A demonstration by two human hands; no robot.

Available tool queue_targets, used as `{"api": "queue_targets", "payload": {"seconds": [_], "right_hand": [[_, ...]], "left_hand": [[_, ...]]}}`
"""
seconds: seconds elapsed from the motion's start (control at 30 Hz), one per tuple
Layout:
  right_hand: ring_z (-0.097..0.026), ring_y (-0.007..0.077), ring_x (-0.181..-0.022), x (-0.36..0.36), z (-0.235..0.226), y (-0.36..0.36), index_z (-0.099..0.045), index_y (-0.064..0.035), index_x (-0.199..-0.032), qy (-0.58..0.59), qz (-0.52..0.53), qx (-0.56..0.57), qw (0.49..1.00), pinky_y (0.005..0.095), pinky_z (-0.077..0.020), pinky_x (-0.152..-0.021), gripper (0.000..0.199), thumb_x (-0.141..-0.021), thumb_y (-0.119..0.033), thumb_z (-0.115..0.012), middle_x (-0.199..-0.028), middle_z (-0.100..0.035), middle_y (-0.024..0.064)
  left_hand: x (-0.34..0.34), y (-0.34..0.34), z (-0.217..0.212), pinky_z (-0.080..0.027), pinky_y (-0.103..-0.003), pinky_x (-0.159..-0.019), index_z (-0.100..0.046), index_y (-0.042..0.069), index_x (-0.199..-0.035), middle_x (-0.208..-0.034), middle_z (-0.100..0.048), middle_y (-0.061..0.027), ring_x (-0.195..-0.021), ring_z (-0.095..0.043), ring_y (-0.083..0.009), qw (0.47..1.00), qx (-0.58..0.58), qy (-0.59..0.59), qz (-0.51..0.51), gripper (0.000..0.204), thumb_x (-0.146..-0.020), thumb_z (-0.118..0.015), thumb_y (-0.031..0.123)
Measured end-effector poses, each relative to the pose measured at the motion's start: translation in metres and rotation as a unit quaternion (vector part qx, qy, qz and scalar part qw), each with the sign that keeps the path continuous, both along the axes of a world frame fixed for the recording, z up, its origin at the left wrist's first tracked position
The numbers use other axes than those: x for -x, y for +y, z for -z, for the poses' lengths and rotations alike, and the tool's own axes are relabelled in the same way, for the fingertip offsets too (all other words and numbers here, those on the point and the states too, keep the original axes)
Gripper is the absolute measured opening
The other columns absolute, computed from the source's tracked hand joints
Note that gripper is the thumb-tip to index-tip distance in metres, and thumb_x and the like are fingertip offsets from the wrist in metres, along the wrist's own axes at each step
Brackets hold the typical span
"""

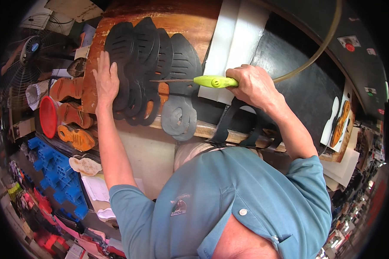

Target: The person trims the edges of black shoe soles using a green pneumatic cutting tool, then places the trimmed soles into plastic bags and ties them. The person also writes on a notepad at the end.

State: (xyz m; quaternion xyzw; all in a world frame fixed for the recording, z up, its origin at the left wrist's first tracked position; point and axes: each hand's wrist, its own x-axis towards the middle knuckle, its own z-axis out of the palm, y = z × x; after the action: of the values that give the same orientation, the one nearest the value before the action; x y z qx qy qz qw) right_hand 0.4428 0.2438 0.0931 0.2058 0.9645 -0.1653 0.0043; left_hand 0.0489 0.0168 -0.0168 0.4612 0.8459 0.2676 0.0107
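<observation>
My right hand (253, 84) is closed round a lime-green air blow gun (216, 81). Its long thin nozzle points left, over several black, slotted sole-shaped sheets (183, 56) that overlap in a row on the wooden table (190, 11). A yellowish hose (320, 58) curves away behind my right hand. Along the left edge of the leftmost sheets, my left hand (106, 80) lies flat with fingers stretched out, holding nothing. The rounded ends of the nearest sheets (177, 121) jut past the table's front edge.
A white board (233, 39) and a black mat (298, 56) cover the table's right side. At left are a fan (30, 47), a red round tray (49, 116), orange sole-shaped pieces (75, 137) and blue plastic blocks (58, 168). A red button (349, 46) sits far right.
</observation>
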Motion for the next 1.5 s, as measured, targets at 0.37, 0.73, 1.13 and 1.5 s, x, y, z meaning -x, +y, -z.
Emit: {"api": "queue_targets", "payload": {"seconds": [0.37, 0.73, 1.13, 1.5], "right_hand": [[-0.064, 0.0367, -0.081, -0.081, -0.047, -0.009, -0.061, -0.0047, -0.082, -0.064, 0.052, -0.007, 0.997, 0.0496, -0.0528, -0.073, 0.016, -0.075, -0.007, -0.076, -0.077, -0.065, 0.0129], [-0.068, 0.0339, -0.084, -0.112, -0.061, -0.025, -0.065, -0.0063, -0.083, -0.121, 0.049, 0.008, 0.991, 0.0465, -0.0558, -0.071, 0.019, -0.074, -0.01, -0.081, -0.08, -0.07, 0.0091], [-0.063, 0.033, -0.076, -0.077, -0.03, -0.042, -0.063, -0.0061, -0.084, -0.029, 0.019, 0.023, 0.999, 0.0455, -0.0536, -0.068, 0.019, -0.071, -0.006, -0.077, -0.076, -0.065, 0.0088], [-0.071, 0.0395, -0.074, 0.016, -0.005, -0.006, -0.069, -0.0057, -0.086, 0.046, 0.084, -0.052, 0.994, 0.0504, -0.0563, -0.067, 0.014, -0.088, -0.018, -0.075, -0.075, -0.071, 0.0177]], "left_hand": [[-0.046, 0.003, -0.034, -0.03, -0.045, -0.128, -0.042, -0.002, -0.16, -0.17, -0.031, -0.0282, -0.158, -0.031, -0.0423, 0.998, 0.029, -0.038, 0.033, 0.074, -0.102, -0.069, 0.036], [-0.088, 0.008, -0.036, -0.029, -0.048, -0.128, -0.041, -0.003, -0.16, -0.169, -0.029, -0.0325, -0.157, -0.032, -0.0464, 0.994, 0.016, -0.08, 0.067, 0.075, -0.101, -0.069, 0.034], [-0.084, 0.01, -0.03, -0.02, -0.055, -0.13, -0.045, 0.002, -0.16, -0.169, -0.027, -0.0332, -0.159, -0.024, -0.0481, 0.997, 0.064, -0.018, 0.041, 0.064, -0.109, -0.057, 0.04], [-0.049, 0.001, -0.015, -0.014, -0.062, -0.129, -0.04, 0.006, -0.163, -0.17, -0.028, -0.031, -0.159, -0.02, -0.0503, 0.998, 0.066, 0.022, 0.01, 0.058, -0.115, -0.039, 0.038]]}}
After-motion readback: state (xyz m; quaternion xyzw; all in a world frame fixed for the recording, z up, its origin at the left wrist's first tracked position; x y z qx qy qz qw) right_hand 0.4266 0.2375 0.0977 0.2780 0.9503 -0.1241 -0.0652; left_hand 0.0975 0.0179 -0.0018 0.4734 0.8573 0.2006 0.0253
